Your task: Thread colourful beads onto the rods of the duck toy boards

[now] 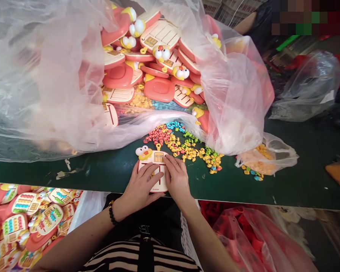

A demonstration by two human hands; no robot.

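A white and red slider toy board (160, 183) with a googly-eyed yellow head and dark slots lies on the green table in front of me. My left hand (143, 181) grips it from the left, its fingers across the front and its thumb near the lower edge. My right hand (176, 174) holds the right edge, fingers together near the small brown window. Just beyond the board, small coloured plastic pieces (174, 145) lie scattered in red, blue, yellow and green. Whether a small piece is under my fingers is hidden.
A large clear plastic bag (73, 94) behind holds many red-backed toy boards (159, 90). Finished-looking boards with coloured pieces (25, 203) are heaped low on the left. A small bag of yellow pieces (265, 156) sits right. The green table's (102, 172) front edge is close to me.
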